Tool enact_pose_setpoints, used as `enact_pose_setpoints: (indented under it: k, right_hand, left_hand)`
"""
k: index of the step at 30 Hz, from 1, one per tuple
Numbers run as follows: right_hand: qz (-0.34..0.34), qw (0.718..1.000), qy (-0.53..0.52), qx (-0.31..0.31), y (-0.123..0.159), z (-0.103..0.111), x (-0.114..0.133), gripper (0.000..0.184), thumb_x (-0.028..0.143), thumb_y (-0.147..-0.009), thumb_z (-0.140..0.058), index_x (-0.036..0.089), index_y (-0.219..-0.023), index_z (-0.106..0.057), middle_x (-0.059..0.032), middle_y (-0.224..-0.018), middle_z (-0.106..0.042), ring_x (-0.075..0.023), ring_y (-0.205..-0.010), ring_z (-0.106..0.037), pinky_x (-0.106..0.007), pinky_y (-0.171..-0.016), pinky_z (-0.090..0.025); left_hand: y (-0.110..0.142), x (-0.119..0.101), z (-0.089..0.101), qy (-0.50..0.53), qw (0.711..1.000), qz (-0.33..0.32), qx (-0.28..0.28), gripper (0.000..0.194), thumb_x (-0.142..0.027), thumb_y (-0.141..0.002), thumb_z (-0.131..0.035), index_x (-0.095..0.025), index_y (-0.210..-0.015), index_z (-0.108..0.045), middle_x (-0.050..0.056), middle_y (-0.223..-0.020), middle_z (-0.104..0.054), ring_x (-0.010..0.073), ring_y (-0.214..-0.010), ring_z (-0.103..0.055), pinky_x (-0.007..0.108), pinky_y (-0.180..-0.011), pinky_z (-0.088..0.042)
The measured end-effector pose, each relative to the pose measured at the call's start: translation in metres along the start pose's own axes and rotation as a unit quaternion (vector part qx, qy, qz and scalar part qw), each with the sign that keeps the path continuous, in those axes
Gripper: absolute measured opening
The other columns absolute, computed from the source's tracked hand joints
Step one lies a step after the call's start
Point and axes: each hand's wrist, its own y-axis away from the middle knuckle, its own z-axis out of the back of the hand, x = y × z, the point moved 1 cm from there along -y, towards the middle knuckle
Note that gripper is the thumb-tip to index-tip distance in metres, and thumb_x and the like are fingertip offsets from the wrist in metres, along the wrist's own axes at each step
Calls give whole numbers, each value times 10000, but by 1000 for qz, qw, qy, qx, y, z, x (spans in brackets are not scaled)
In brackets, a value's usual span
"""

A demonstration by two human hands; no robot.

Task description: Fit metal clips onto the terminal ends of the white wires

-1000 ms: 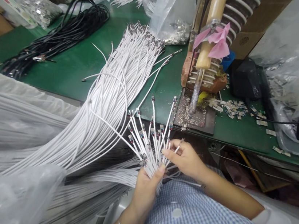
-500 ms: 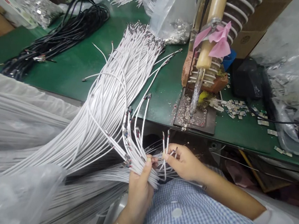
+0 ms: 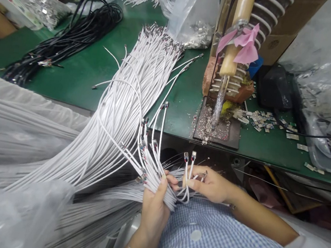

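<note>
My left hand (image 3: 156, 204) is closed round a bundle of white cables (image 3: 148, 164), whose ends carry small metal connectors fanning up and to the left. Just to its right, my right hand (image 3: 210, 185) pinches a few white cables (image 3: 188, 176) apart from that bundle. Two of their connectors point upward, and others show between the fingers. Behind my hands, a large heap of white cables (image 3: 127, 90) runs from the table down to the lower left. How many cables each hand has is hard to make out.
A soldering iron (image 3: 230, 63) with a pink rag tied on it points down at a debris-strewn plate (image 3: 231, 132). Loose metal connectors (image 3: 262, 120) lie beside it on the green table (image 3: 68, 74). Black cables (image 3: 73, 34) lie at left, a plastic bag of connectors (image 3: 195, 14) behind.
My right hand has drawn a few cables away from the bundle, to the right. My left hand has shifted slightly left and tilted its bundle leftward.
</note>
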Motion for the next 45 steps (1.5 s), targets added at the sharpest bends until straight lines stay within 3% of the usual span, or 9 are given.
enact_pose_setpoints:
  k: [6, 10, 12, 16, 22, 27, 35, 40, 45]
  right_hand:
    - [26, 992, 120, -4, -1, 8, 1, 368, 478, -838, -492, 128, -744, -557, -17, -694, -510, -126, -645, -496, -261, -637, -439]
    - [18, 916, 371, -151, -2, 24, -4, 161, 301, -789, -580, 147, -746, -561, -18, -696, -538, -143, -655, -496, -262, -621, -388]
    - [-8, 892, 403, -207, -1, 29, -7, 113, 269, -784, -582, 158, -785, -562, -14, -689, -558, -147, -649, -513, -258, -611, -389]
    - [37, 905, 363, -219, 2, 23, -4, 162, 272, -758, -622, 157, -866, -588, -43, -805, -577, -157, -730, -546, -241, -608, -419]
    - [111, 945, 271, -145, -7, -6, 8, 138, 208, -777, -604, 149, -897, -637, -23, -751, -504, -117, -654, -510, -207, -531, -391]
    - [81, 959, 237, -132, -13, -9, 6, 37, 168, -762, -593, 142, -761, -567, 13, -671, -474, -90, -568, -452, -193, -500, -361]
    - [-14, 986, 69, -152, -9, -2, 1, 324, 470, -802, -534, 167, -721, -455, 8, -627, -514, -111, -542, -507, -237, -524, -411]
    - [9, 982, 53, -184, -11, -1, 5, 352, 502, -753, -598, 172, -730, -478, 19, -638, -515, -106, -578, -509, -235, -563, -428]
    - [24, 983, 73, -169, -15, -1, 5, 398, 545, -819, -481, 158, -731, -514, 20, -568, -503, -98, -523, -473, -238, -547, -408]
  left_hand:
    - [2, -2, -3, -17, 1000, -1, 6, 293, -308, -712, -708, -179, -944, -586, -29, -611, -559, 83, -534, -515, 186, -544, -434]
    - [1, -2, -5, -10, 1000, 18, 15, 271, -253, -694, -721, -178, -922, -594, -41, -591, -524, 73, -536, -487, 172, -532, -400]
    - [0, -2, -5, -7, 999, 31, 10, 238, -221, -681, -723, -175, -878, -596, -42, -599, -524, 71, -533, -486, 173, -523, -394]
    - [0, -2, -7, -9, 999, 44, 10, 251, -172, -617, -731, -163, -823, -589, -28, -656, -558, 79, -537, -501, 195, -522, -410]
    - [3, 6, -10, -28, 996, 80, 4, 304, -101, -562, -721, -146, -835, -596, -1, -719, -632, 119, -638, -573, 225, -615, -465]
    - [3, 6, -8, -20, 996, 82, 20, 286, -114, -592, -715, -141, -860, -619, 8, -735, -651, 117, -653, -583, 223, -645, -477]
    - [2, 5, -6, -25, 997, 77, -1, 295, -238, -587, -795, -145, -812, -629, 4, -698, -659, 114, -610, -610, 209, -598, -495]
    - [3, 4, -7, -34, 996, 82, 12, 272, -278, -622, -778, -130, -806, -643, 37, -675, -686, 140, -641, -638, 234, -651, -513]
    - [4, 4, -8, -47, 996, 63, 43, 266, -218, -646, -757, -141, -882, -660, 48, -793, -697, 143, -688, -633, 246, -692, -508]
